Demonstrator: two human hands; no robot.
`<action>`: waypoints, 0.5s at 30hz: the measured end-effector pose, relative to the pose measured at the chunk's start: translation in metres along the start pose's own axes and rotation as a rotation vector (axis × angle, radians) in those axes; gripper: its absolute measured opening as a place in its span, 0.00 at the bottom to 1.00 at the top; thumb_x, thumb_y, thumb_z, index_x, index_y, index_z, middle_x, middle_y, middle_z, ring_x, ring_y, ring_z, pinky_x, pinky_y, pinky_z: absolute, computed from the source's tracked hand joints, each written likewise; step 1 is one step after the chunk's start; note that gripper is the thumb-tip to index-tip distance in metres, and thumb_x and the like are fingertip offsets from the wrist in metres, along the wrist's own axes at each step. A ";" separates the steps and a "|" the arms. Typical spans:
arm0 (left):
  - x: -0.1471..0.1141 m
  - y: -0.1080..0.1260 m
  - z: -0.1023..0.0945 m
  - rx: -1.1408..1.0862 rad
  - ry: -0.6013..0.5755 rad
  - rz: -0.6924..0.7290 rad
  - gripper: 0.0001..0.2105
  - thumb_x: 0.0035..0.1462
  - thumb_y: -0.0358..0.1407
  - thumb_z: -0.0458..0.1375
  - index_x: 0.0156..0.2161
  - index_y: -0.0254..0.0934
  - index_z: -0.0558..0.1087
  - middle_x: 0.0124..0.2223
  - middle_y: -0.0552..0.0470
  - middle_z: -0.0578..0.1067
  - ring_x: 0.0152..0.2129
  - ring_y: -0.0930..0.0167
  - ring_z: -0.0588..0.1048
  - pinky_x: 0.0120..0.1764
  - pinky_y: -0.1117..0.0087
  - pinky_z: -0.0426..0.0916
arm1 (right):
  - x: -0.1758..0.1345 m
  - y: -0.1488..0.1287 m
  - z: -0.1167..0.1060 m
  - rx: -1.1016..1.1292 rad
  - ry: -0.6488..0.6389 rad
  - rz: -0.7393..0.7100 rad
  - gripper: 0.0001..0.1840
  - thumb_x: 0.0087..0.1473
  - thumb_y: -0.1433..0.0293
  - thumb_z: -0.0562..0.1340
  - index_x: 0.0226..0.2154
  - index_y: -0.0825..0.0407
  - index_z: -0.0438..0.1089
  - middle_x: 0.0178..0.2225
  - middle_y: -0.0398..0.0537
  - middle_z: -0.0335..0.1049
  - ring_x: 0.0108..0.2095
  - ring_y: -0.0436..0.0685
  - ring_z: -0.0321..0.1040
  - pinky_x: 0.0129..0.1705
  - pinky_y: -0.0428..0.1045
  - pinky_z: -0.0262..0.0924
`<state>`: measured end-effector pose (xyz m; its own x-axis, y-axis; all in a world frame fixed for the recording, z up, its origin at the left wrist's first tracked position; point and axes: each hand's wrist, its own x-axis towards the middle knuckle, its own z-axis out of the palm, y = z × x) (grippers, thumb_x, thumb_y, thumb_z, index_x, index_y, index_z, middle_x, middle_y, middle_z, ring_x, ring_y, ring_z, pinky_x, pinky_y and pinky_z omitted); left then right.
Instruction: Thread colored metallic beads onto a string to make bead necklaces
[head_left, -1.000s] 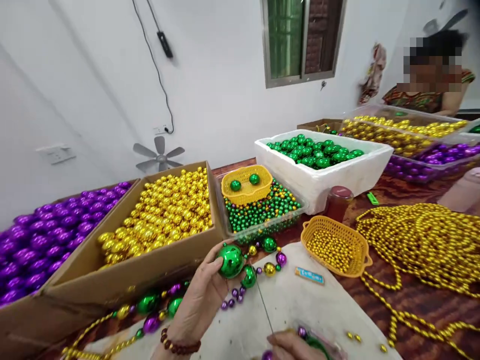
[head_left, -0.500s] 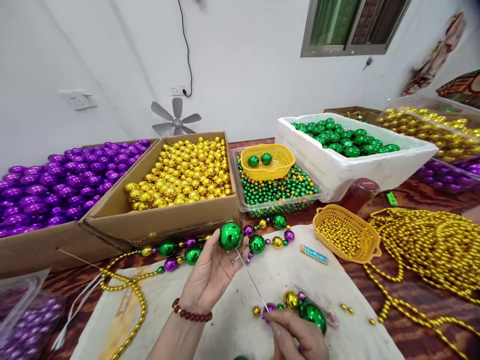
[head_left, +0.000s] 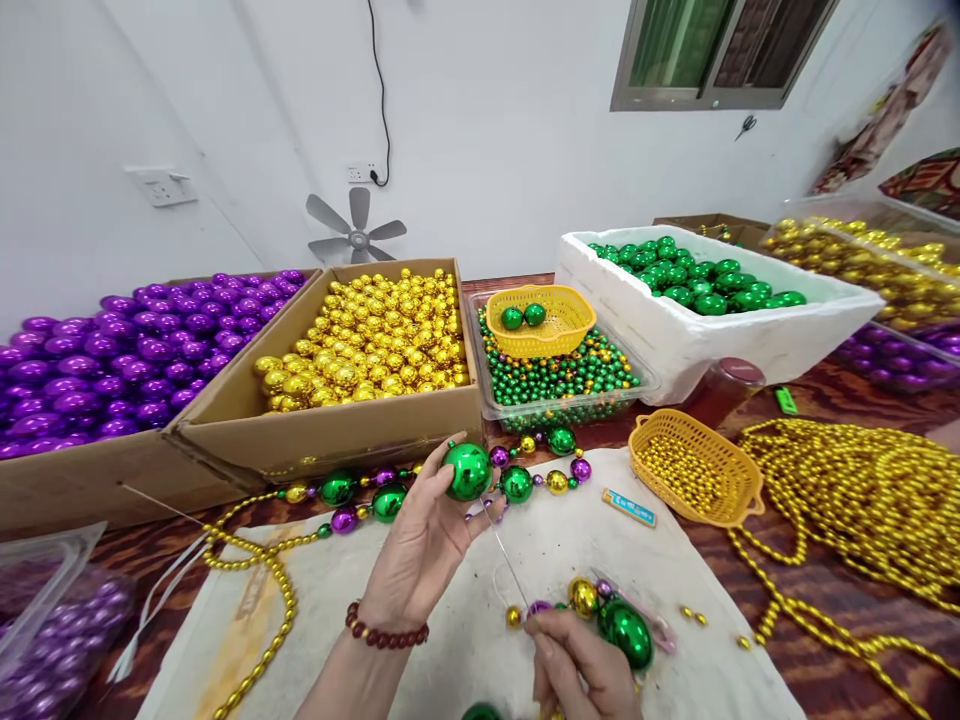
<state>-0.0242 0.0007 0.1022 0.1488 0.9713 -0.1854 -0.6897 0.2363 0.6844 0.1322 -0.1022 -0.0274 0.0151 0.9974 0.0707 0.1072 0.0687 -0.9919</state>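
My left hand (head_left: 420,550), with a brown bead bracelet at its wrist, grips a large shiny green bead (head_left: 468,472) between thumb and fingers. A long thin needle (head_left: 506,552) runs from the bead's lower side down to my right hand (head_left: 585,660), which pinches its other end. Beside the right hand lie a large green bead (head_left: 626,634), a gold bead (head_left: 583,596) and a purple bead partly hidden by the fingers. Behind the left hand stretches a strand of mixed beads (head_left: 388,503) in green, purple and gold.
Boxes of purple beads (head_left: 97,372) and gold beads (head_left: 375,345) stand at the back left. A white foam box (head_left: 637,310) holds green beads. To the right are a yellow basket (head_left: 739,440) of small gold beads and heaped gold bead strings (head_left: 855,490). A pale cloth (head_left: 360,670) covers the worktop.
The green bead in my left hand has tilted slightly, and the thumb now lies across its left side. My right hand has shifted slightly left with the needle. The view has moved a little.
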 end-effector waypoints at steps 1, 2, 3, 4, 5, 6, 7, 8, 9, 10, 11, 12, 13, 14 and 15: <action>-0.002 -0.001 0.002 0.020 -0.009 0.016 0.18 0.61 0.36 0.56 0.56 0.48 0.68 0.54 0.49 0.71 0.49 0.61 0.73 0.49 0.55 0.71 | 0.002 0.001 0.000 0.008 -0.011 -0.007 0.21 0.62 0.57 0.53 0.34 0.54 0.73 0.14 0.42 0.64 0.12 0.48 0.59 0.17 0.42 0.53; -0.004 -0.003 0.004 0.037 -0.017 0.029 0.19 0.61 0.35 0.56 0.57 0.48 0.68 0.54 0.49 0.71 0.48 0.61 0.72 0.50 0.54 0.70 | 0.005 0.001 0.000 0.017 -0.023 -0.016 0.20 0.63 0.57 0.53 0.34 0.54 0.73 0.15 0.42 0.65 0.14 0.48 0.60 0.18 0.42 0.53; -0.007 -0.006 0.005 0.052 -0.027 0.040 0.20 0.60 0.34 0.57 0.57 0.48 0.67 0.54 0.48 0.71 0.48 0.61 0.72 0.50 0.52 0.70 | 0.007 0.000 0.001 0.027 -0.032 -0.024 0.20 0.63 0.58 0.52 0.34 0.54 0.72 0.15 0.42 0.64 0.15 0.48 0.60 0.19 0.42 0.54; -0.009 -0.008 0.006 0.062 -0.038 0.047 0.21 0.60 0.33 0.57 0.58 0.48 0.67 0.53 0.47 0.72 0.48 0.61 0.72 0.50 0.51 0.69 | 0.010 -0.001 0.001 0.035 -0.035 -0.035 0.19 0.64 0.59 0.52 0.34 0.54 0.72 0.16 0.42 0.64 0.16 0.48 0.61 0.20 0.43 0.55; -0.011 -0.011 0.007 0.069 -0.049 0.049 0.21 0.60 0.32 0.57 0.58 0.47 0.67 0.52 0.47 0.72 0.47 0.62 0.72 0.50 0.51 0.69 | 0.013 -0.003 0.002 0.039 -0.033 -0.047 0.19 0.64 0.60 0.51 0.34 0.54 0.71 0.17 0.42 0.64 0.16 0.49 0.61 0.21 0.43 0.56; -0.013 -0.014 0.007 0.074 -0.058 0.049 0.22 0.60 0.32 0.56 0.59 0.47 0.66 0.52 0.47 0.72 0.47 0.62 0.71 0.51 0.50 0.69 | 0.015 -0.006 0.003 0.041 -0.027 -0.057 0.19 0.64 0.60 0.51 0.34 0.54 0.71 0.17 0.42 0.64 0.17 0.49 0.62 0.21 0.43 0.56; -0.015 -0.017 0.008 0.079 -0.064 0.047 0.22 0.60 0.31 0.56 0.59 0.47 0.66 0.51 0.47 0.72 0.46 0.63 0.71 0.51 0.50 0.68 | 0.017 -0.009 0.003 0.044 -0.020 -0.065 0.18 0.65 0.61 0.51 0.35 0.55 0.71 0.18 0.42 0.64 0.18 0.49 0.62 0.22 0.43 0.57; -0.016 -0.018 0.008 0.084 -0.066 0.045 0.22 0.60 0.31 0.56 0.59 0.47 0.66 0.51 0.47 0.72 0.46 0.63 0.71 0.51 0.49 0.68 | 0.018 -0.012 0.004 0.046 -0.015 -0.072 0.18 0.65 0.61 0.51 0.35 0.55 0.71 0.18 0.42 0.64 0.18 0.49 0.62 0.22 0.43 0.57; -0.018 -0.019 0.008 0.088 -0.065 0.044 0.23 0.60 0.31 0.56 0.59 0.48 0.66 0.51 0.47 0.72 0.45 0.63 0.71 0.51 0.49 0.68 | 0.020 -0.015 0.005 0.049 -0.013 -0.077 0.18 0.65 0.62 0.51 0.36 0.55 0.71 0.19 0.42 0.64 0.19 0.49 0.62 0.23 0.43 0.57; -0.018 -0.020 0.008 0.089 -0.061 0.044 0.23 0.60 0.31 0.56 0.59 0.48 0.66 0.51 0.47 0.72 0.45 0.63 0.71 0.51 0.49 0.68 | 0.020 -0.018 0.005 0.051 -0.014 -0.079 0.17 0.65 0.62 0.52 0.36 0.55 0.71 0.19 0.42 0.63 0.19 0.49 0.62 0.23 0.43 0.57; -0.019 -0.019 0.007 0.086 -0.057 0.046 0.23 0.60 0.31 0.56 0.59 0.48 0.66 0.52 0.47 0.72 0.46 0.63 0.71 0.51 0.49 0.68 | 0.020 -0.020 0.005 0.051 -0.018 -0.079 0.17 0.65 0.62 0.52 0.36 0.55 0.70 0.19 0.41 0.63 0.19 0.49 0.62 0.22 0.43 0.57; -0.019 -0.018 0.007 0.079 -0.053 0.047 0.22 0.60 0.32 0.55 0.59 0.49 0.66 0.53 0.47 0.71 0.46 0.62 0.71 0.51 0.48 0.67 | 0.020 -0.021 0.005 0.050 -0.023 -0.079 0.17 0.65 0.62 0.51 0.36 0.55 0.70 0.19 0.41 0.63 0.19 0.49 0.62 0.22 0.43 0.57; -0.019 -0.017 0.007 0.073 -0.050 0.046 0.22 0.60 0.32 0.55 0.59 0.49 0.66 0.53 0.47 0.71 0.47 0.61 0.71 0.51 0.47 0.67 | 0.020 -0.022 0.005 0.048 -0.026 -0.080 0.17 0.65 0.62 0.51 0.36 0.55 0.70 0.19 0.41 0.63 0.19 0.49 0.62 0.22 0.43 0.57; -0.019 -0.016 0.007 0.067 -0.047 0.043 0.22 0.60 0.33 0.55 0.59 0.49 0.66 0.54 0.47 0.71 0.48 0.61 0.71 0.51 0.47 0.67 | 0.019 -0.023 0.005 0.044 -0.026 -0.081 0.17 0.65 0.62 0.51 0.35 0.55 0.70 0.19 0.41 0.62 0.19 0.49 0.62 0.22 0.43 0.57; -0.018 -0.016 0.006 0.063 -0.046 0.037 0.22 0.60 0.33 0.55 0.59 0.49 0.66 0.54 0.47 0.71 0.48 0.60 0.71 0.51 0.47 0.67 | 0.019 -0.023 0.005 0.041 -0.024 -0.083 0.18 0.65 0.62 0.51 0.35 0.55 0.70 0.18 0.41 0.62 0.19 0.49 0.61 0.22 0.43 0.57</action>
<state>-0.0116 -0.0207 0.0994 0.1576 0.9792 -0.1278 -0.6496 0.2003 0.7334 0.1256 -0.0848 -0.0041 -0.0159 0.9885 0.1506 0.0662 0.1514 -0.9863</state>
